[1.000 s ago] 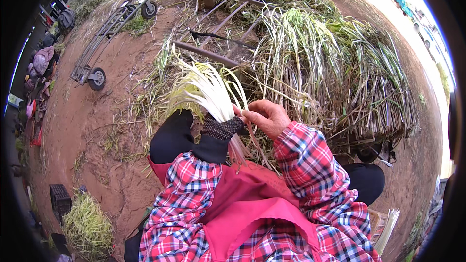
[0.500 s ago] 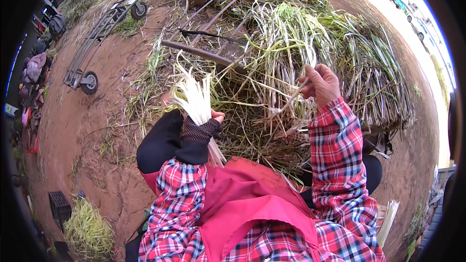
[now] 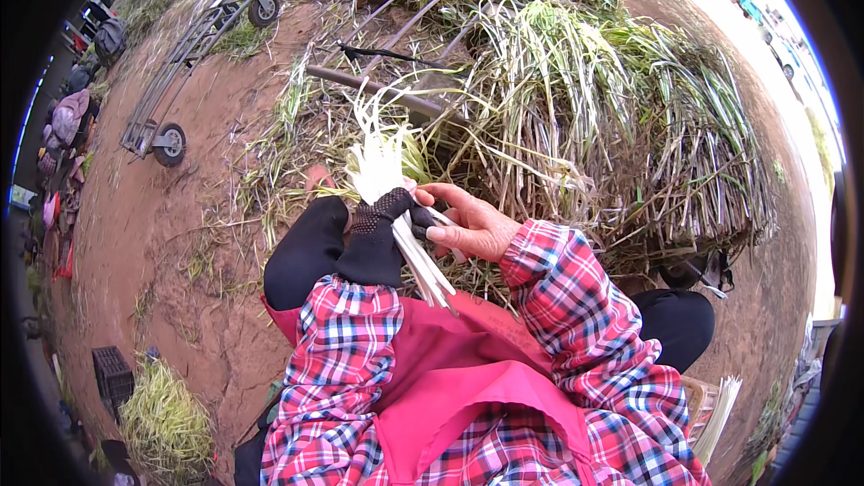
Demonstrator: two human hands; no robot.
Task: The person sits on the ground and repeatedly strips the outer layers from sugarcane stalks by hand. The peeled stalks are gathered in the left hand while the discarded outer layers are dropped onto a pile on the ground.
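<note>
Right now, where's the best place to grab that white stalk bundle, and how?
I'd probably grip the white stalk bundle by its lower ends, from the apron side: they stick out straight and close together below the gloved left hand, while the tops fan out. The right hand crowds its right side.

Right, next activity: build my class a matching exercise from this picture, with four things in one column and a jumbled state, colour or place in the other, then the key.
Column one:
1. Left hand
2. Right hand
3. Stalk bundle
4. Wheeled cart

Column two:
A. bare-skinned
B. in the picture's upper left
C. gloved in black
D. mostly white

Right pairs: 1-C, 2-A, 3-D, 4-B
</note>
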